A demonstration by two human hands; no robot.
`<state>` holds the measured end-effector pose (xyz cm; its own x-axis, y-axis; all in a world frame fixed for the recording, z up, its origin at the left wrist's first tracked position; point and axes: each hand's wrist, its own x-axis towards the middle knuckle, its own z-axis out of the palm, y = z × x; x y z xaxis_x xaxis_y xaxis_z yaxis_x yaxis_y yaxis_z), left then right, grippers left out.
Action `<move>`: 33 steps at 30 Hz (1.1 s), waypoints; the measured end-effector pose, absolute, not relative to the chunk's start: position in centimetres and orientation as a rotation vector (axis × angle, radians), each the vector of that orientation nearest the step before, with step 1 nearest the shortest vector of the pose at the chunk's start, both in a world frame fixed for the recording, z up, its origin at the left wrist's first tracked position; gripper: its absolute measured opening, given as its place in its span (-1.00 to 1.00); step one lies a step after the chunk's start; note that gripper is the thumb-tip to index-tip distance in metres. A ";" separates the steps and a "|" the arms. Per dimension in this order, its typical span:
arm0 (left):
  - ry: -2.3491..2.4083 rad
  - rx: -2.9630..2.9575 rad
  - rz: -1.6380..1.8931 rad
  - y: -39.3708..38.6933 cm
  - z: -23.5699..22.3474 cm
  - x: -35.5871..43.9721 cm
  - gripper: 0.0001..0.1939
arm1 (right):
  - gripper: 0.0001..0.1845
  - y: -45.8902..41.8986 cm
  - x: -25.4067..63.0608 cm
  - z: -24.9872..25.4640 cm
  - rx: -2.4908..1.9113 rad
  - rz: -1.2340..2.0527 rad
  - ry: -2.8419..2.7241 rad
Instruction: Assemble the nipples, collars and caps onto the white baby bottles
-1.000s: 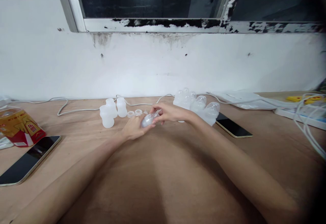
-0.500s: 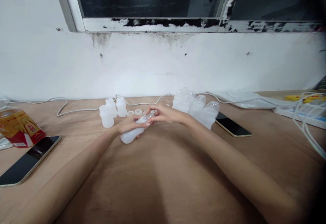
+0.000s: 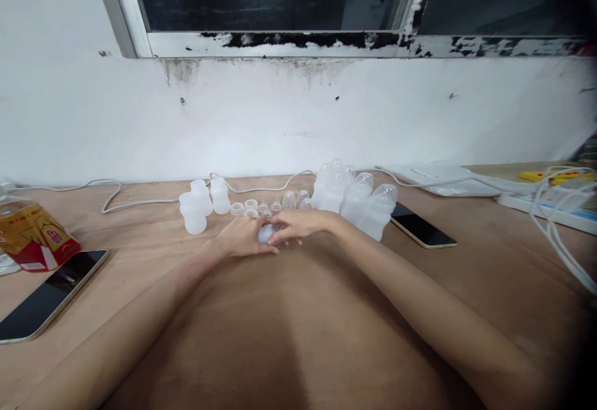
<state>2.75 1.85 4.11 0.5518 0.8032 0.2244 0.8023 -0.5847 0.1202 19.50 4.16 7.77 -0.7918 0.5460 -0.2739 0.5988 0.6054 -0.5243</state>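
Note:
Both hands meet around one small milky-white baby bottle at the middle of the table. My left hand is wrapped round its left side, thumb along the front. My right hand closes over the clear cap on the right end, fingers bent down. Most of the bottle is covered by the hands. Just behind them lie white collar rings, small clear nipples and clear domed caps. Open-topped bottles stand to the left, and several capped bottles are grouped at the right.
A phone lies right of the capped bottles, another phone at the left beside a yellow-red package. A white cable runs along the wall. Plastic bags and coiled cables occupy the far right.
The bottle, earlier slanting toward the lower left with its body showing, has turned and is now mostly behind my fingers. My right hand has moved lower over the cap, uncovering the small parts behind.

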 end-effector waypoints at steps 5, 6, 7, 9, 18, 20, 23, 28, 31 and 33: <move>1.337 2.536 0.472 2.3 5.2 1.5 -0.42 | -0.65 4.3 20.5 9.0 0.775 -0.300 3.150; 1.309 2.472 0.481 2.3 5.4 1.1 -0.47 | -0.66 4.4 21.2 9.6 0.771 -0.167 3.248; 1.279 2.392 0.497 2.3 5.6 0.7 -0.51 | -0.67 4.5 21.9 10.2 0.826 -0.033 3.311; 1.211 2.170 0.578 2.3 5.7 0.0 -0.57 | -0.63 5.0 23.4 11.2 1.132 0.189 3.291; 1.014 1.734 0.946 3.0 4.2 0.0 -0.67 | -0.56 7.7 23.1 6.9 1.239 0.130 2.888; 1.019 1.743 0.941 3.0 4.1 0.0 -0.68 | -0.51 8.3 22.9 5.7 1.288 0.229 2.886; 1.028 1.750 0.939 3.0 4.1 -0.1 -0.68 | -0.49 8.8 23.2 4.7 1.369 0.426 2.899; 1.035 1.780 0.919 2.9 4.3 0.1 -0.66 | -0.53 8.8 23.4 4.5 1.461 0.693 2.944; 1.135 1.922 0.930 2.8 4.4 0.4 -0.62 | -0.58 8.0 22.5 5.3 1.543 0.483 3.134; 1.206 2.132 0.983 2.7 4.3 0.7 -0.53 | -0.55 7.1 21.6 6.0 1.496 -0.048 3.280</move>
